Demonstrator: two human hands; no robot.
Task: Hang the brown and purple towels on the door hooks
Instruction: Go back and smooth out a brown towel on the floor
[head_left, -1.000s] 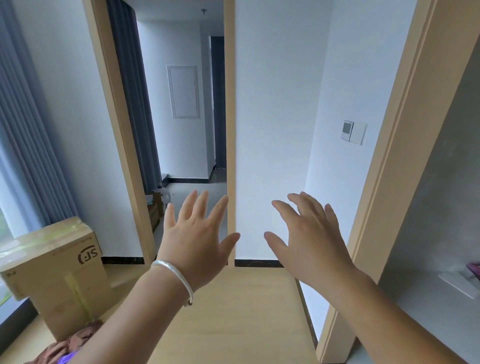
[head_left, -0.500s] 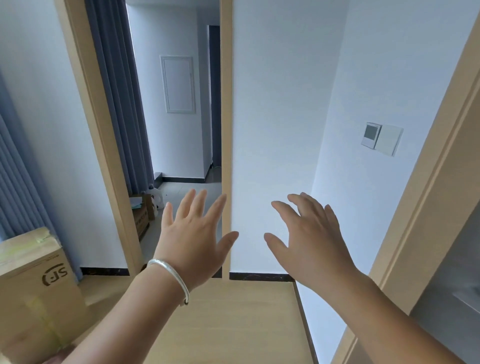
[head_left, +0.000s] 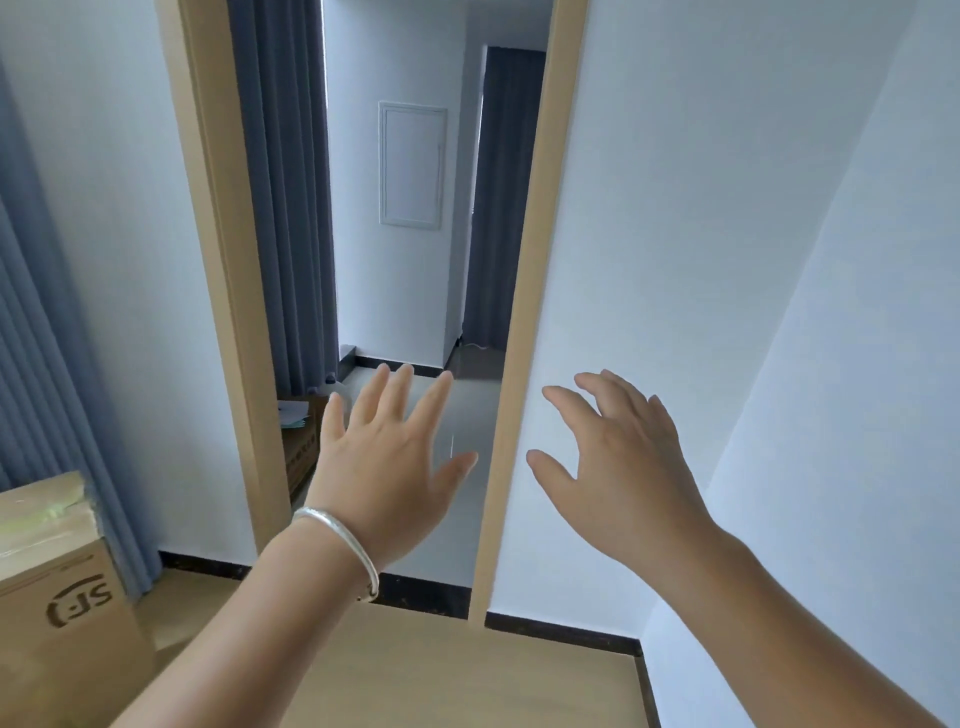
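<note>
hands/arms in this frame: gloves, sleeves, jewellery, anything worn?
No gloves and no sleeves in view: both forearms are bare up to the frame edge. The left hand has a plain silver bangle around its wrist, smooth and rounded, with no visible markings. The right hand wears nothing: no rings, watch or band show.

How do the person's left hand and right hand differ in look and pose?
The left hand wears a silver bangle at the wrist; the right hand has a bare wrist. The left hand's fingers are straight and spread; the right hand's curl slightly. Both are raised, backs to the camera, and hold nothing.
</note>
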